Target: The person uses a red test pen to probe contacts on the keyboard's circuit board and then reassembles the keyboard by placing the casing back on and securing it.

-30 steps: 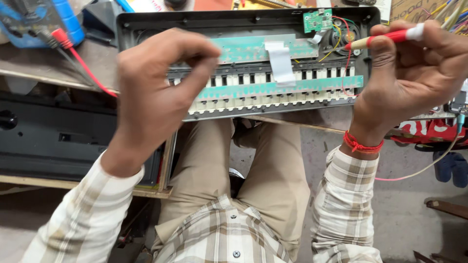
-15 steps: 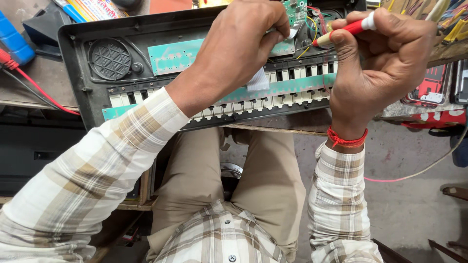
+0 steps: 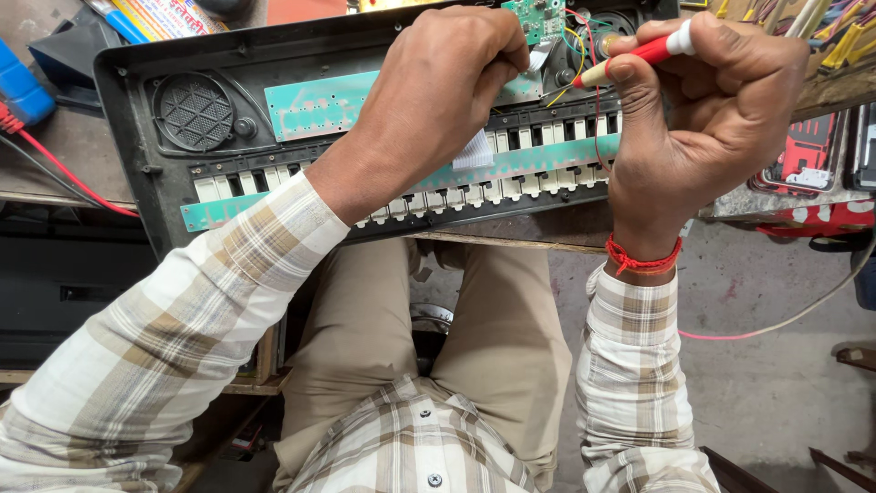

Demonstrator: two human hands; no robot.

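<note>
An opened black keyboard case (image 3: 137,110) lies upside down on the bench, with teal circuit strips (image 3: 315,105), rows of white key backs and a round speaker grille (image 3: 193,111). My left hand (image 3: 438,87) reaches across it, fingers pinched by a small green circuit board (image 3: 538,16) and a white ribbon cable (image 3: 474,151). My right hand (image 3: 721,100) grips a red and white pen-shaped tool (image 3: 652,50), its tip pointing at the coloured wires (image 3: 579,46) beside that board.
A red wire (image 3: 64,173) runs over the bench at the left near a blue object (image 3: 20,91). Red packages (image 3: 803,164) and yellow-handled tools (image 3: 839,36) sit at the right. My knees are under the bench edge; a pink cable (image 3: 776,324) crosses the floor.
My left hand moved from the left part of the keyboard across to the small green board at the top right. The view shifted so the speaker grille shows. The right hand kept the tool.
</note>
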